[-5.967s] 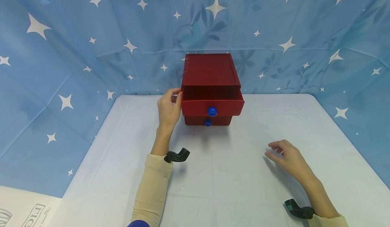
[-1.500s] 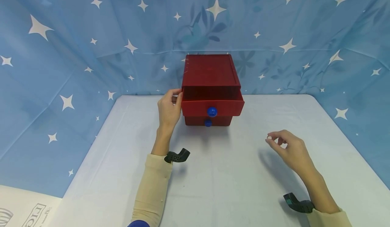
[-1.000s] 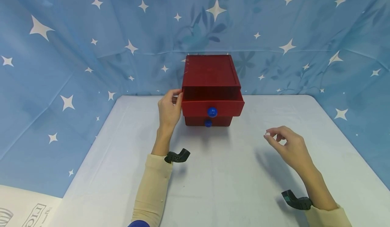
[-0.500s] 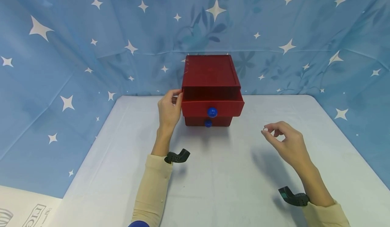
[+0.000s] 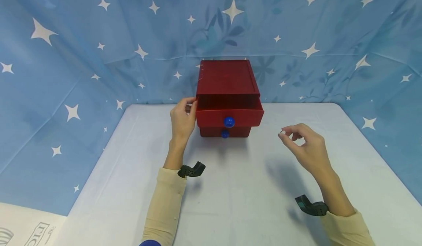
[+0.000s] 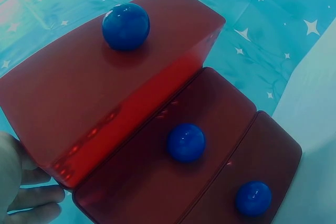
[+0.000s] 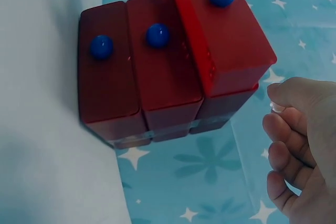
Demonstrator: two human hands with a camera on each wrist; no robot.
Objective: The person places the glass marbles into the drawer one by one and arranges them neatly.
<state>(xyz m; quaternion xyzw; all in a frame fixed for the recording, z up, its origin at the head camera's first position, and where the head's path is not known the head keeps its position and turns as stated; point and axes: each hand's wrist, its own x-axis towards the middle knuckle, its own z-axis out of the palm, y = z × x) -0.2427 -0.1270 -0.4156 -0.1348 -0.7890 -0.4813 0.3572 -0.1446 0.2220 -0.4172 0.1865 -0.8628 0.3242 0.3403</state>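
A dark red cabinet [image 5: 227, 76] with three stacked drawers stands at the back of the table. Its top drawer [image 5: 212, 118] is pulled out, with a blue ball knob [image 5: 229, 121] on the front; the visible part of its inside is dark. My left hand [image 5: 182, 121] rests its fingers against the cabinet's left side, fingers fairly straight in the left wrist view. To the right of the cabinet, raised above the table, my right hand [image 5: 308, 145] pinches a tiny white round object [image 5: 282, 132] between thumb and index finger. That object is mostly covered in the right wrist view; its kind is unclear.
A white cloth [image 5: 224, 202] covers the table. Blue curtain fabric with white stars [image 5: 141, 51] hangs behind and to the left. Printed pale material [image 5: 29, 226] lies at the lower left. Two lower drawers show blue knobs [image 6: 186, 142] in the left wrist view.
Six seconds ago my right hand hovered low with nothing visible in it; since then it has pinched the white object, risen and moved toward the cabinet. My left hand stays put.
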